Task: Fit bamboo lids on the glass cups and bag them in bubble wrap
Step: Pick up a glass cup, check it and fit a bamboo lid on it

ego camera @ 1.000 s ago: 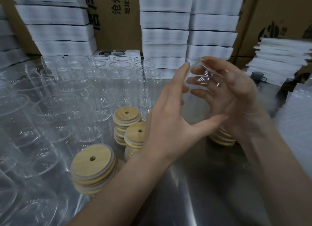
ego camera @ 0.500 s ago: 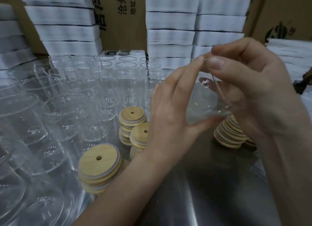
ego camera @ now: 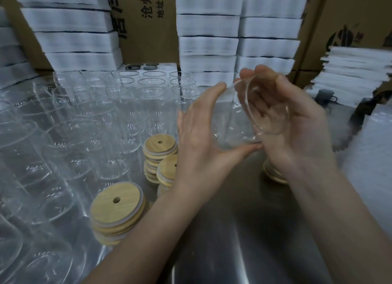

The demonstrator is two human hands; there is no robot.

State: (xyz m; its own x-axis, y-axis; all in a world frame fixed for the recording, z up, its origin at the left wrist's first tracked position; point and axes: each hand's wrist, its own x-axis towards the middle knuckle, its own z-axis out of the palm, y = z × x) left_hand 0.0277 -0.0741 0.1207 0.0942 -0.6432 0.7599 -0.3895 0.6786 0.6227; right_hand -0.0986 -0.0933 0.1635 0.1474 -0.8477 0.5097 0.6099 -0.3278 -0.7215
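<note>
Since the frame half a second back, the right hand (ego camera: 301,131) has rolled from a knuckles-up pinch to a palm-up cradle, and the glass cup (ego camera: 244,122) has tipped so that its open mouth faces the viewer. It is held off the table at centre right of the frame, lying tilted between both hands, with no lid on it. The left hand (ego camera: 197,139) curls round the cup's body, thumb under the base and fingers arched over the top. The right hand cups the mouth end, fingers behind the glass and thumb lying along the upper rim. Bamboo lids (ego camera: 116,205), each with a straw hole and a pale sealing ring, stand in stacks on the metal table (ego camera: 222,230) at lower left and centre, with one more stack (ego camera: 273,173) partly hidden below the right wrist. Rows of empty glass cups (ego camera: 127,105) fill the left half. White foam pads (ego camera: 207,29) are piled along the top, in front of brown cartons (ego camera: 148,8). One carton is printed in black with "沧州" and, beneath it, "地址:". The large characters to its left are cut off, and a round black emblem at upper right is too blurred to read. A dark mug (ego camera: 323,96) stands at the right edge.
</note>
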